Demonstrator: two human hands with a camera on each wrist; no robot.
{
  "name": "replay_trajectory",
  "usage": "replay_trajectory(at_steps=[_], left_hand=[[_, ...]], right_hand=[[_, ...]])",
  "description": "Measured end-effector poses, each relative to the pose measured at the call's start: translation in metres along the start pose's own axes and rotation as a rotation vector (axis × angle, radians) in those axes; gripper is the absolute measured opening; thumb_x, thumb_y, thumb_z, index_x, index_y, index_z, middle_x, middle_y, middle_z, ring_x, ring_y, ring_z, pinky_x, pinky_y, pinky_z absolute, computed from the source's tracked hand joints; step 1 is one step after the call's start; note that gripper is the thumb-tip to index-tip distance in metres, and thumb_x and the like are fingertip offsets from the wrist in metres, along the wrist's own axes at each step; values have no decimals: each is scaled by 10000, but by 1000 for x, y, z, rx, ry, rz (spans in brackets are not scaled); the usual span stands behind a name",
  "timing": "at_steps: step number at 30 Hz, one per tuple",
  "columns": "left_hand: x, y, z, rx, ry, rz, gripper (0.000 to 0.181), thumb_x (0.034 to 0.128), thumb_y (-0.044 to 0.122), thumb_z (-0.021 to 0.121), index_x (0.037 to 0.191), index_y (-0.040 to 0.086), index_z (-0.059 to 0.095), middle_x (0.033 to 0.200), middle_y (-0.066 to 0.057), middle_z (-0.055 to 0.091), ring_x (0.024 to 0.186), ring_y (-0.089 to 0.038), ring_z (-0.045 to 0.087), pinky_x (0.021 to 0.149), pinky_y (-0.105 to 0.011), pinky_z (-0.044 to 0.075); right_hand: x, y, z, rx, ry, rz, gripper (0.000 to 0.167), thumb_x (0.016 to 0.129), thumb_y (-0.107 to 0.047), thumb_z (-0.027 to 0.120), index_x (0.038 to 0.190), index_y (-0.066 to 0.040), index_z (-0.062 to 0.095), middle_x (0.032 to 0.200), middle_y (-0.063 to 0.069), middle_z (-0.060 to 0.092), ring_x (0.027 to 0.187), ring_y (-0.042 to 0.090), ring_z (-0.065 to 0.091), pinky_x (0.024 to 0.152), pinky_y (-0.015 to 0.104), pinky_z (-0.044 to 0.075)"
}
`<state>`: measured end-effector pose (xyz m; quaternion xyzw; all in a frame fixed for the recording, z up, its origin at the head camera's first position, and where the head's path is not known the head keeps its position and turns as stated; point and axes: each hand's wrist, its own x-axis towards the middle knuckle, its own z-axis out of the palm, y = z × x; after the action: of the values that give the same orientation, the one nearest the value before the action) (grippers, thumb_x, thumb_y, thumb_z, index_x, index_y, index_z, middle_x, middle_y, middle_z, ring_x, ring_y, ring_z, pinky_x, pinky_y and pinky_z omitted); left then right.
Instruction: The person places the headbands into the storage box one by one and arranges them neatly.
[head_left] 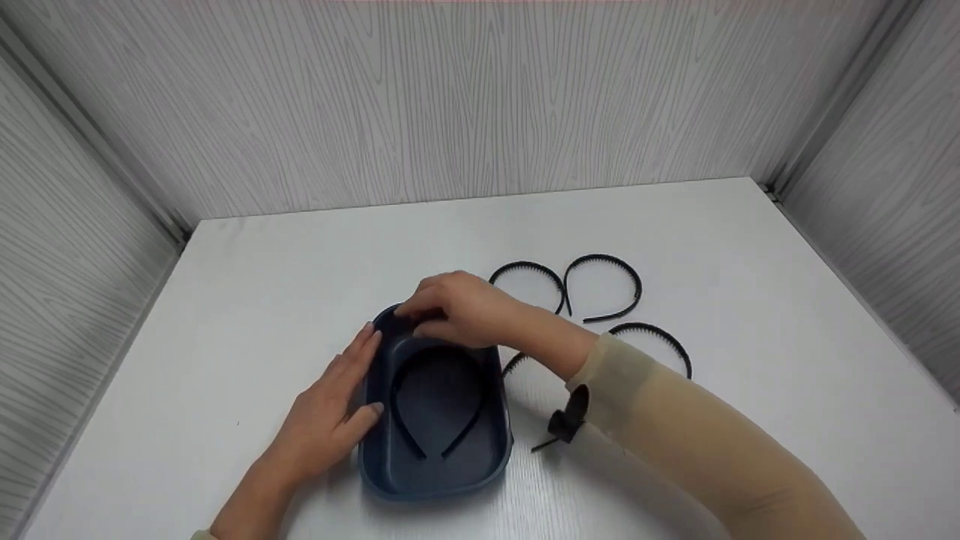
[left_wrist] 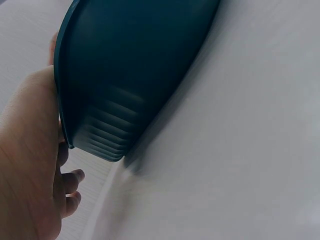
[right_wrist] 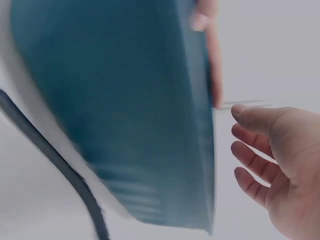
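We see the left hand, straight-fingered, touching a blue oblong plastic tub. The right hand hovers, fingers apart.

white table, wood-grain panels around three sides

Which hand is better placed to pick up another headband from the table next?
Right, I'd judge: the right hand is over the container, its forearm on the side where the loose headbands lie, and its fingers appear empty. The left hand rests against the container's opposite side, farther away.
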<state>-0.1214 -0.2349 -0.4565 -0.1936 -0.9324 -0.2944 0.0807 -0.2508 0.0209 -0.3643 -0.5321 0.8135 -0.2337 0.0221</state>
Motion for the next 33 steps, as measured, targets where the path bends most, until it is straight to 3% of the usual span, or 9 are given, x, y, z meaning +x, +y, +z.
replay_trajectory(at_steps=[7,10,14,20,25,29,33], left_hand=[[1,3,1,1,4,-1,871,948,202,633,1716,227,224,1772,67,165,1602,-187,224,1282,-479,250],[1,4,1,3,8,-3,870,944,205,635,1715,223,232,1770,67,173,1601,-186,229,1286,-450,243],[0,3,0,7,11,-2,869,945,203,636,1715,220,233,1770,64,176,1600,-193,235,1293,-381,209],[-1,3,-1,11,14,9,872,941,197,642,1713,208,237,1770,49,179,1596,-185,244,1291,-447,231],[-3,3,0,2,11,2,874,944,197,641,1715,218,231,1770,56,174,1598,-180,236,1300,-364,185],[-3,3,0,5,16,8,877,944,194,644,1715,217,226,1770,51,174,1598,-174,235,1301,-391,194],[-3,3,1,5,24,15,878,939,190,649,1713,209,235,1769,44,183,1595,-167,242,1294,-440,221]], right_hand=[[-41,20,-45,46,118,2,315,1015,-141,728,1318,-57,750,1192,114,752,1097,245,721,936,389,591],[-63,34,-61,60,165,26,296,1002,-125,742,1288,-51,763,1181,111,760,1076,251,728,899,412,599],[-91,52,-76,97,200,133,257,977,-115,773,1230,-78,794,1166,79,773,1074,259,724,909,440,575],[-129,80,-81,168,202,338,207,966,-134,791,1170,-138,823,1165,1,774,1110,217,708,974,462,555],[-155,94,-78,193,211,448,184,965,-164,796,1145,-160,835,1144,-34,782,1106,174,700,985,444,542],[-169,99,-75,199,206,506,188,958,-176,806,1143,-159,835,1136,-16,785,1082,170,700,958,397,540],[-182,104,-69,190,173,509,196,950,-198,817,1138,-143,834,1121,-20,783,1049,160,707,913,343,555]])
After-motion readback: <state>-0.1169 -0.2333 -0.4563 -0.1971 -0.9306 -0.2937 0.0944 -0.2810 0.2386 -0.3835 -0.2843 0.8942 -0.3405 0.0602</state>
